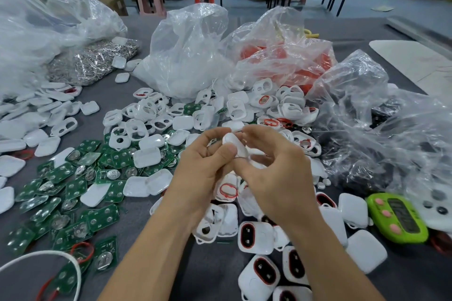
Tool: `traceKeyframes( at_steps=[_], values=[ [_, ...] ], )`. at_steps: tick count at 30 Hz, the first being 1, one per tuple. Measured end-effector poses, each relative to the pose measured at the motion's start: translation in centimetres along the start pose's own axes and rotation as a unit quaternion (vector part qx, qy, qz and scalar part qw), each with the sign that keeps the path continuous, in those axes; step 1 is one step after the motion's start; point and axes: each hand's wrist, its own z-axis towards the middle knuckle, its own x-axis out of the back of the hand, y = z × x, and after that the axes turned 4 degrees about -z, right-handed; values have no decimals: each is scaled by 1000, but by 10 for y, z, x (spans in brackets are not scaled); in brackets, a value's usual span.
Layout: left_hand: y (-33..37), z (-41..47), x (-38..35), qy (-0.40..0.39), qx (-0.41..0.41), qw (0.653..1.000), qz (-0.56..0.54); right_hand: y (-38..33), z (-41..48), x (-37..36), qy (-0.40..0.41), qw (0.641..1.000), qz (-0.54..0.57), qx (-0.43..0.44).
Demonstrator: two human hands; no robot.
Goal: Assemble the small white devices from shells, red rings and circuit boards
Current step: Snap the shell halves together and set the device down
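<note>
Both hands meet over the middle of the table around one small white device shell (233, 145). My left hand (205, 168) grips it from the left with the thumb on its near side. My right hand (271, 171) pinches it from the right. Green circuit boards (71, 193) lie scattered at the left. Open white shells (139, 124) are heaped behind the hands. A shell with a red ring (228, 189) lies just below my hands. Assembled white devices with red-rimmed faces (256, 237) lie at the near right.
Clear plastic bags stand behind: one of white parts (186, 56), one of red rings (281, 56), one of dark parts (381, 144) at the right. Metal clips (90, 61) pile at the back left. A green timer (398, 220) lies at the right.
</note>
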Motion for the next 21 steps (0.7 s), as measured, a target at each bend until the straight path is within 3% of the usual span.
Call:
traceKeyframes(
  at_steps=[4,13,17,21],
  values=[
    [3,2,6,-53,33,997,-44,3,6,14,-30,999,31,-1],
    [2,5,7,-42,65,993,-87,3,1,4,39,998,2,42],
    [3,6,7,-44,70,991,-109,-1,1,3,47,997,62,0],
    [3,7,8,-53,75,988,-122,2,4,5,36,997,54,-29]
  ],
)
